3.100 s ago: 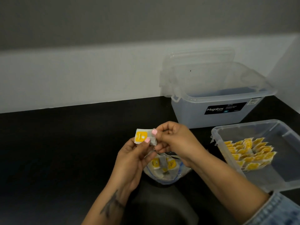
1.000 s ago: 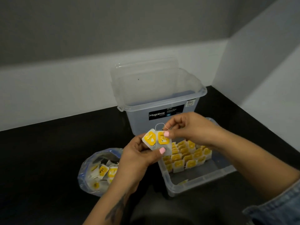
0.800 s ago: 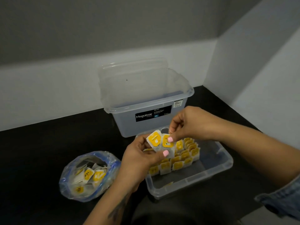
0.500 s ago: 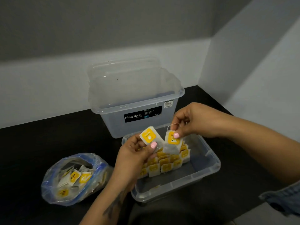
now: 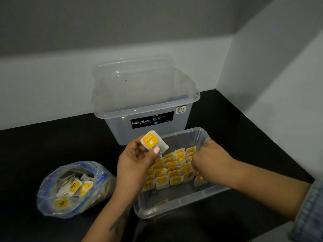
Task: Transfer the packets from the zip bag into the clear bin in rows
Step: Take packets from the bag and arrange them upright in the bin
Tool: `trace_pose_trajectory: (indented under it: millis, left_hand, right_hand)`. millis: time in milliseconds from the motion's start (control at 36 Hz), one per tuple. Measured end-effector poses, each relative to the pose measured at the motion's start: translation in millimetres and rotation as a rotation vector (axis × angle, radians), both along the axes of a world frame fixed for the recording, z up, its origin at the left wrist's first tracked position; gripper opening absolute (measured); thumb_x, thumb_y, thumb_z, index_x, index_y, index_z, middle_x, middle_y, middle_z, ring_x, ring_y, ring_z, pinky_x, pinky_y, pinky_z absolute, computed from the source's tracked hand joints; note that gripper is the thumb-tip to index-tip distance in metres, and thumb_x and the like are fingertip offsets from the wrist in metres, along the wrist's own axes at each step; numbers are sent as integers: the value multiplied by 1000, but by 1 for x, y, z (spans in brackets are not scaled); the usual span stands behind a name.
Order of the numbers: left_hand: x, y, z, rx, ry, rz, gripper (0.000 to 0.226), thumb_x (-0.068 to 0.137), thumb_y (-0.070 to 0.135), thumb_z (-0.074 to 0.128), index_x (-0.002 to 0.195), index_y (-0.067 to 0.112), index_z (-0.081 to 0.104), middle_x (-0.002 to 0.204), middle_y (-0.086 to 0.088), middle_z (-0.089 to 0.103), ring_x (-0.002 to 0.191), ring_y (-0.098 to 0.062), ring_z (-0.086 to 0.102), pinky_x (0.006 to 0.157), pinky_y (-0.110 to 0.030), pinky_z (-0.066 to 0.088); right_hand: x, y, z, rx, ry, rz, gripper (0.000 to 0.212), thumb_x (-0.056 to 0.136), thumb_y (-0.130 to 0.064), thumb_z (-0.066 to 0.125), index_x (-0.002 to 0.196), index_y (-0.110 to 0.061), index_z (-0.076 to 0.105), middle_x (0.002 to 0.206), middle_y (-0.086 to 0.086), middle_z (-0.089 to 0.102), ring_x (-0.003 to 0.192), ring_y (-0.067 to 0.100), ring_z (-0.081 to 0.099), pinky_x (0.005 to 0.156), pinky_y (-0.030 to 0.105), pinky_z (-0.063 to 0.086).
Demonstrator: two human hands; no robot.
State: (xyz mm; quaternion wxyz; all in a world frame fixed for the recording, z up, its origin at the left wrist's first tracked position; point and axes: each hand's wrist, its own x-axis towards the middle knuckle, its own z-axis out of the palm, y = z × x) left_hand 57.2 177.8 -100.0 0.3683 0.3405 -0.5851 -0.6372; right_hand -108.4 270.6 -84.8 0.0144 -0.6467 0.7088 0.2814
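Left hand (image 5: 138, 165) pinches packet (image 5: 153, 140) above clear bin (image 5: 176, 209). Right hand (image 5: 209, 163) inside bin at rows; grip indiscernible. Zip bag (image 5: 52, 194) left. Packets light, flimsy; take by edge.

The fingertips of the right hand (image 5: 212, 165) are hidden among the packet rows (image 5: 172, 169) in the clear bin (image 5: 176, 209), and blurred; its grip cannot be told; left of the bin, print on the zip bag's (image 5: 73, 189) packets is mostly unreadable.
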Motion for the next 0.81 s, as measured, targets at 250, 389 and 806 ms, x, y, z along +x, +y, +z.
trace_pose_trajectory:
  millis: [250,389,806]
  left_hand:
    - [1,0,-2,-29,-37,-18,30,80,9,68,102,28,61,92,13,72,90,-7,69,72,-22,56]
    - [2,0,-2,-26,-52,-30,32,79,9,69,107,23,61,94,10,72,92,-6,69,75,-23,57]
    - [-7,-1,2,-127,-262,-136,63,75,9,75,127,27,46,97,6,69,85,-6,69,73,-25,58]
  right_hand:
    - [-3,-13,-16,69,214,74,21,90,-20,59,109,-14,60,104,6,66,103,25,58,104,41,30]
    - [-3,-15,-20,90,222,68,26,88,-20,63,112,-14,58,108,8,65,106,25,57,102,42,32]
    - [-13,-22,52,-300,-511,-274,28,92,-35,57,120,-34,57,111,-9,64,105,9,57,96,29,37]
